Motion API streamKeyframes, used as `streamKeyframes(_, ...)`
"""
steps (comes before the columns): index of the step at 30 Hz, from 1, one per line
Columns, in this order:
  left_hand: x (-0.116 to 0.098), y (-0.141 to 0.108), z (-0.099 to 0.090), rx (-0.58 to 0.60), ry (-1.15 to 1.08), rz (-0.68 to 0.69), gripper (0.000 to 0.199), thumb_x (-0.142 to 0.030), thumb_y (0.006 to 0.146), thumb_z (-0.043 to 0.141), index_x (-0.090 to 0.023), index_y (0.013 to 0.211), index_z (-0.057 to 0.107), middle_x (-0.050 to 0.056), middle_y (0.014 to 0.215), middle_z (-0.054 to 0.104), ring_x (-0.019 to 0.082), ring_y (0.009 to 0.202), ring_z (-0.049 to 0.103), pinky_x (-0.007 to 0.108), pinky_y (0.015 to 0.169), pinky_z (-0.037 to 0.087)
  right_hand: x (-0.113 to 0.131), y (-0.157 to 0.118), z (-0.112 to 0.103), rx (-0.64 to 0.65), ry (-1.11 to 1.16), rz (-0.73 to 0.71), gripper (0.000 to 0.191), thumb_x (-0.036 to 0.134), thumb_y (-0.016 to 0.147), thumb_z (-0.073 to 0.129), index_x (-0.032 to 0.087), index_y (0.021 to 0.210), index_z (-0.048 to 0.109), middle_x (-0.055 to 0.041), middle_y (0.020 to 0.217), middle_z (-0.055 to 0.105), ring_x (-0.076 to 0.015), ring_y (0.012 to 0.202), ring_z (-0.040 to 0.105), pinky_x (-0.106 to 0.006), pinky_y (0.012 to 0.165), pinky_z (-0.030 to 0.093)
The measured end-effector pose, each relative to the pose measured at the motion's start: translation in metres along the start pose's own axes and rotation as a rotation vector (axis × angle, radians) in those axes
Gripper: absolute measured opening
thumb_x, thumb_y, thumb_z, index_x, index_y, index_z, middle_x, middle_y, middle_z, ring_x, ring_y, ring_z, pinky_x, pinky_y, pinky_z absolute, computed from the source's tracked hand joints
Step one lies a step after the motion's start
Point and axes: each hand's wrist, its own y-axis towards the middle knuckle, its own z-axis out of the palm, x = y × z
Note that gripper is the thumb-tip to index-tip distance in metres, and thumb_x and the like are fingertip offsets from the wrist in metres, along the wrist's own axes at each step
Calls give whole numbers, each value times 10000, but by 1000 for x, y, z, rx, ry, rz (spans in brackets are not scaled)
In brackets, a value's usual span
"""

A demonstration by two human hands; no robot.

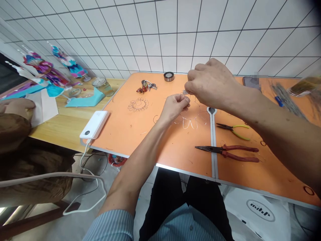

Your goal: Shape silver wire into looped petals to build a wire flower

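Note:
My left hand (175,104) is closed in a pinch on thin wire at the middle of the orange table. A flower-shaped wire piece (189,123) with looped petals shows just under its fingertips; whether it rests on the table or hangs from the hand is unclear. Above and to the right, my right hand (210,78) is closed, knuckles up, its fingertips pointing down near the left hand's. Fine wire strands show around those fingertips, though the exact grip is partly hidden. Another looped wire ring (138,104) lies flat to the left.
Yellow-handled pliers (233,129) and red-handled long-nose pliers (227,152) lie at right. A tape roll (169,76) and a small wire ornament (146,86) sit toward the wall. A white power bank (94,124) with a cable is at the left edge. Wire bundles (288,100) lie far right.

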Motion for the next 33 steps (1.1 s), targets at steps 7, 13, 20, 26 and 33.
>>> streamKeyframes(7, 1, 0, -2, 10, -43, 30, 302, -77, 1011, 719, -162, 723, 686, -2, 734, 715, 82, 674, 650, 251, 742, 567, 6, -9, -11, -162, 197, 173, 194, 229, 990, 699, 383, 1060, 795, -74, 1296, 809, -390, 1088, 702, -596, 952, 518)
streamKeyframes(13, 2, 0, -1, 31, -78, 18, 274, -120, 998, 736, -165, 731, 696, 0, 742, 712, 84, 688, 645, 251, 755, 574, 19, -30, 0, -359, 422, 500, 240, 233, 1003, 658, 291, 1138, 847, -129, 1187, 843, -367, 1038, 766, -543, 887, 562)
streamKeyframes(20, -2, -5, 2, 74, -50, 42, 263, -139, 1002, 747, -170, 748, 688, 2, 762, 710, 86, 705, 639, 241, 751, 556, 28, -29, 16, -235, 483, 648, 137, 278, 963, 719, 275, 929, 852, -88, 935, 853, -337, 904, 754, -464, 740, 498)
streamKeyframes(26, -1, -5, 2, 83, -36, 26, 272, -188, 965, 829, -172, 737, 682, -1, 742, 709, 86, 699, 639, 236, 739, 552, 29, -23, 11, -123, 524, 667, 72, 280, 936, 769, 264, 894, 826, -88, 920, 839, -329, 875, 746, -458, 723, 482)
streamKeyframes(33, -2, -7, 2, 146, -105, -70, 280, -314, 864, 954, -171, 804, 722, 1, 788, 738, 87, 728, 664, 257, 806, 598, 28, -25, 6, -77, 657, 709, 122, 278, 906, 797, 248, 790, 773, -71, 838, 770, -277, 794, 689, -434, 683, 451)
